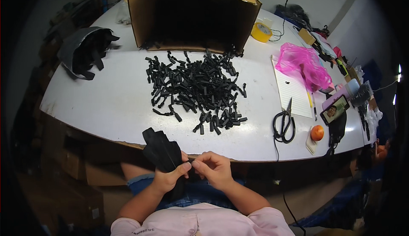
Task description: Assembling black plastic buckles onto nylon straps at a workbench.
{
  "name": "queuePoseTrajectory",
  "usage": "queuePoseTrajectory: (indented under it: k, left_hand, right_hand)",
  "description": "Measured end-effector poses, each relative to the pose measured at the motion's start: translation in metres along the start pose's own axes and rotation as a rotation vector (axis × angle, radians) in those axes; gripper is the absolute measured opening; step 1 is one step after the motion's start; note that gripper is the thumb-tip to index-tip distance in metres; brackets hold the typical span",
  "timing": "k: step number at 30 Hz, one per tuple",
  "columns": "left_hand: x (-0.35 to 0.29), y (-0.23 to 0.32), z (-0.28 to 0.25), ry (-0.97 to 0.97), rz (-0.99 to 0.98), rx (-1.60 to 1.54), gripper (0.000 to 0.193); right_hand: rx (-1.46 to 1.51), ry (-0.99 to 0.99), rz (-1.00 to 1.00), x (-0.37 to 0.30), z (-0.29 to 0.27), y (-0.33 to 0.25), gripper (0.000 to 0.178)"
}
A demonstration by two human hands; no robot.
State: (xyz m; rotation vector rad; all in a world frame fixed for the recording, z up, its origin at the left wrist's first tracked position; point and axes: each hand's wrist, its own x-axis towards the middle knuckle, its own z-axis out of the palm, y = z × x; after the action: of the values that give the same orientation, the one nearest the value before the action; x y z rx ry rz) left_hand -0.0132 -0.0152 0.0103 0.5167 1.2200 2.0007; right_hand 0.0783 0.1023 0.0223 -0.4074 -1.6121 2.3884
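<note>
Over my lap, just off the table's near edge, my left hand [170, 177] closes round a bundle of flat black strips [162, 151], which look like fabric and fan out up and to the left. My right hand [215, 171] pinches thumb against fingers right beside the left fingertips. Something small and dark shows between the two hands, too small to make out. Beyond them on the table lies a big loose heap of small black pieces [200, 80], slim and stick-shaped, some with a knobbed end.
An open cardboard box [194, 51] lies behind the heap. At the left is a grey bag [68, 51] of black strips. To the right are yellow tape [261, 32], a pink plastic bag [300, 63], a notepad [294, 91], black scissors [284, 125], an orange fruit [317, 133] and a phone [335, 109].
</note>
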Motion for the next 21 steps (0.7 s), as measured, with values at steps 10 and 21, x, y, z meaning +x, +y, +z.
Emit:
queuePoseTrajectory:
  k: [10,21]
  left_hand:
    - [-0.003,-0.011,-0.003,-0.062,0.353,0.370,0.014]
    - [0.007,0.000,-0.002,0.167,-0.233,-0.031,0.018]
  right_hand:
    - [0.181,-0.065,0.135,0.014,0.000,0.006,0.012]
    - [-1.522,0.204,-0.653,0.061,-0.018,-0.008,0.005]
